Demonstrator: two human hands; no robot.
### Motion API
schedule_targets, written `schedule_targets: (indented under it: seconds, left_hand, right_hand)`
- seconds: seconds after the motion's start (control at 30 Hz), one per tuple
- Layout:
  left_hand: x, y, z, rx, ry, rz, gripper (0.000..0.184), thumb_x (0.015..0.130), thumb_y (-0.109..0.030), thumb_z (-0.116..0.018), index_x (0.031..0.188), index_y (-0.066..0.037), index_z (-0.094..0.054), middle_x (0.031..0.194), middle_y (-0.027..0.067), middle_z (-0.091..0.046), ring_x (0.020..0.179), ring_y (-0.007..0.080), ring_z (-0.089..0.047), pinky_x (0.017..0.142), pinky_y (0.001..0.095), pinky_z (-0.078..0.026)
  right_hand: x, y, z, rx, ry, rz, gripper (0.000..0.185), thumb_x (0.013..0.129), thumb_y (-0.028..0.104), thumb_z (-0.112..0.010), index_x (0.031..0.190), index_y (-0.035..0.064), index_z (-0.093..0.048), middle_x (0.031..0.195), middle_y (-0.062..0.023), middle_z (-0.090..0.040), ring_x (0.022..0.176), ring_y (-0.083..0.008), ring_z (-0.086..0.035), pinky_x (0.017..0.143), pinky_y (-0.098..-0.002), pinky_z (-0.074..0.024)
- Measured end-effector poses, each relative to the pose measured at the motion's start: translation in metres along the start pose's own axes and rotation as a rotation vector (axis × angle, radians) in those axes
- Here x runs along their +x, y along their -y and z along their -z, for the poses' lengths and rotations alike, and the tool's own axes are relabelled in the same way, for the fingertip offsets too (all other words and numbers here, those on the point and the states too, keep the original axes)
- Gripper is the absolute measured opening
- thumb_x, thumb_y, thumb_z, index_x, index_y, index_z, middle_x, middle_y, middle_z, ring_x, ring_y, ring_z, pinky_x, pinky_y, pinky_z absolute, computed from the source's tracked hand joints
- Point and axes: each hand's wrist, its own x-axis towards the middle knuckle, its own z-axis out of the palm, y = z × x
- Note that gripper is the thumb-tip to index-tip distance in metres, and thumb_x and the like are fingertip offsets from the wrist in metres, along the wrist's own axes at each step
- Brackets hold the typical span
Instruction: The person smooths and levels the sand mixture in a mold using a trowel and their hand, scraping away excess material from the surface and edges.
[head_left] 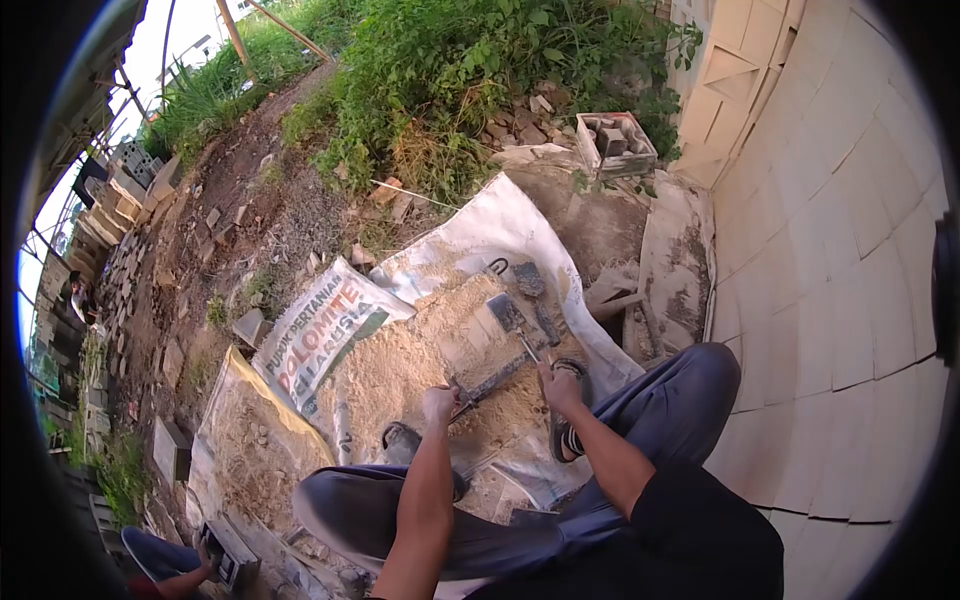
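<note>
My right hand (560, 388) is closed round the handle of a tool with a broad, flat grey head (505, 312), perhaps a hatchet or hammer. Its head lies over a pale stone slab (465, 347) dusted with tan grit. My left hand (440, 403) is closed at the near left edge of the slab, by the end of a long dark bar-like piece (500, 378). What its fingers grip is too small to make out. A dark, flat stone piece (528, 280) lies just beyond the tool head.
Tan stone chips cover a white sack sheet (520, 215) under my feet. A printed dolomite sack (325, 325) lies at its left. A box of stones (615, 145) stands near the wall (820, 300) on the right. Another person's hand (208, 560) is at lower left, beside a grey block (232, 552).
</note>
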Motion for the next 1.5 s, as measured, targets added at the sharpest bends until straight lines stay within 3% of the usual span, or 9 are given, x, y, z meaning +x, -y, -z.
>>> schedule_targets:
  seconds: [0.27,0.37,0.47,0.7,0.93,1.07,1.3,1.37,1.5]
  left_hand:
    - [0.002,-0.005,0.011,0.034,0.021,-0.066,0.014,0.078,-0.004,-0.064,0.082,0.009,-0.062,0.069,0.0128,-0.063,0.055,0.0198,-0.062,0.046,0.03,-0.052]
    - [0.005,-0.015,0.01,-0.007,0.025,0.005,0.016,0.078,-0.016,-0.067,0.079,0.0,-0.066,0.067,0.0084,-0.065,0.056,0.0156,-0.063,0.053,0.0293,-0.048]
    - [-0.014,-0.021,0.003,0.044,-0.072,0.016,0.016,0.077,-0.017,-0.067,0.078,-0.001,-0.066,0.067,0.0088,-0.065,0.057,0.0162,-0.063,0.053,0.0296,-0.048]
    - [0.009,0.001,0.004,-0.03,0.006,0.047,0.014,0.076,-0.017,-0.068,0.078,-0.002,-0.067,0.066,0.0083,-0.065,0.058,0.017,-0.063,0.054,0.0304,-0.048]
    - [-0.005,-0.012,0.008,0.17,-0.008,0.064,0.019,0.075,-0.025,-0.068,0.08,-0.006,-0.069,0.072,0.0061,-0.067,0.072,0.0165,-0.065,0.066,0.0318,-0.048]
    - [-0.003,-0.002,0.004,0.054,-0.02,0.059,0.02,0.075,-0.027,-0.068,0.082,-0.008,-0.07,0.076,0.007,-0.068,0.076,0.0182,-0.065,0.069,0.0336,-0.049]
    - [-0.032,-0.045,0.015,0.336,-0.08,-0.006,0.022,0.076,-0.03,-0.065,0.088,-0.013,-0.07,0.091,0.0131,-0.066,0.087,0.0275,-0.064,0.075,0.0378,-0.049]
    - [-0.048,-0.059,0.022,0.818,-0.101,-0.242,0.024,0.08,-0.029,-0.057,0.093,-0.011,-0.068,0.095,0.0143,-0.065,0.089,0.0282,-0.063,0.077,0.0391,-0.049]
    - [-0.04,-0.07,0.054,0.926,0.034,-0.367,0.027,0.082,-0.028,-0.053,0.095,-0.008,-0.066,0.096,0.0165,-0.064,0.09,0.0325,-0.061,0.077,0.0406,-0.048]
  right_hand:
    - [0.018,0.004,-0.021,0.085,-0.06,0.098,0.068,0.087,0.057,-0.034,0.085,-0.0038,-0.063,0.079,-0.0296,-0.059,0.085,-0.0431,-0.058,0.077,-0.0485,-0.0437]
    - [0.004,-0.008,-0.028,-0.078,-0.132,0.038,0.061,0.088,0.051,-0.041,0.069,-0.0037,-0.058,0.065,-0.0271,-0.054,0.069,-0.0428,-0.056,0.061,-0.0463,-0.0411]
    - [0.01,0.014,-0.01,-0.003,0.017,-0.003,0.06,0.088,0.052,-0.04,0.074,-0.0029,-0.06,0.068,-0.0272,-0.056,0.073,-0.0435,-0.057,0.064,-0.0472,-0.0425]
    - [0.025,0.028,-0.027,0.067,-0.129,0.14,0.065,0.086,0.057,-0.037,0.083,-0.0018,-0.064,0.073,-0.0273,-0.059,0.08,-0.0427,-0.058,0.073,-0.0488,-0.0439]
    - [0.014,0.05,-0.016,-0.087,-0.005,-0.078,0.068,0.087,0.058,-0.034,0.084,-0.0041,-0.064,0.081,-0.029,-0.059,0.085,-0.0448,-0.057,0.077,-0.0478,-0.0442]
    - [0.01,0.055,-0.023,-0.044,0.016,0.119,0.069,0.087,0.057,-0.035,0.081,-0.0061,-0.063,0.08,-0.0283,-0.059,0.082,-0.0439,-0.058,0.073,-0.0485,-0.0436]
    - [0.002,0.071,-0.031,-0.104,0.122,0.078,0.069,0.087,0.057,-0.035,0.08,-0.0052,-0.064,0.079,-0.0306,-0.058,0.083,-0.0428,-0.059,0.074,-0.0465,-0.0445]
    - [0.005,0.083,-0.031,-0.088,0.108,0.126,0.069,0.086,0.058,-0.036,0.079,-0.0046,-0.065,0.078,-0.0313,-0.058,0.083,-0.0424,-0.059,0.075,-0.046,-0.0449]
    - [-0.029,0.132,-0.035,-0.085,0.138,0.205,0.068,0.084,0.057,-0.042,0.076,-0.0067,-0.064,0.075,-0.0302,-0.06,0.081,-0.0426,-0.06,0.073,-0.0457,-0.0463]
